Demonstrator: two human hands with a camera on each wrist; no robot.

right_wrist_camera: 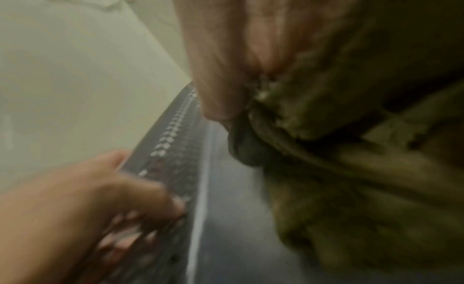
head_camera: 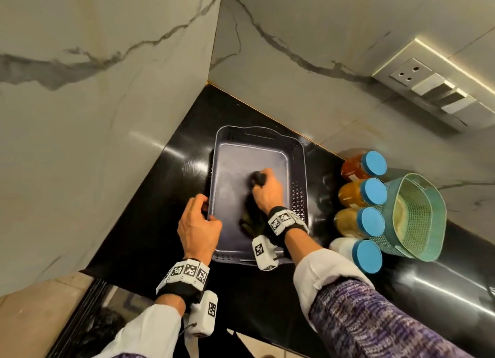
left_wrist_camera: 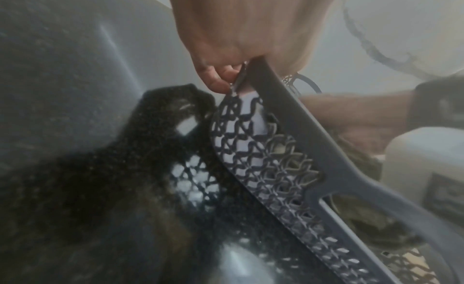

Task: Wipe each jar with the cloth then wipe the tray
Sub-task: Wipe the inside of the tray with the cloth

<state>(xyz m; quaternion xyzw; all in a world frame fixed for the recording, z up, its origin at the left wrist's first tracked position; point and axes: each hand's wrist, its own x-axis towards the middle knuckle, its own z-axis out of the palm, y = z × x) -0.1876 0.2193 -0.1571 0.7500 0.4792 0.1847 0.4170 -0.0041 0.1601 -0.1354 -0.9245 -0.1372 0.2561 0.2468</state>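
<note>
A grey-purple tray [head_camera: 298, 154] with perforated walls sits on the black counter in the corner. My left hand [head_camera: 199, 223] grips its left rim [left_wrist_camera: 288, 101], thumb inside and fingers outside. My right hand [head_camera: 266, 190] is inside the tray, holding a bunched dark olive cloth [head_camera: 253, 218] and pressing it on the tray floor [right_wrist_camera: 238, 208]; the cloth [right_wrist_camera: 351, 169] trails back under the wrist. Several jars with blue lids [head_camera: 373, 191] stand in a row to the right of the tray, apart from both hands.
A green perforated basket [head_camera: 417, 215] stands right of the jars. Marble walls close the corner behind and to the left of the tray. A switch plate [head_camera: 434, 90] is on the right wall. The counter's front edge lies below my wrists.
</note>
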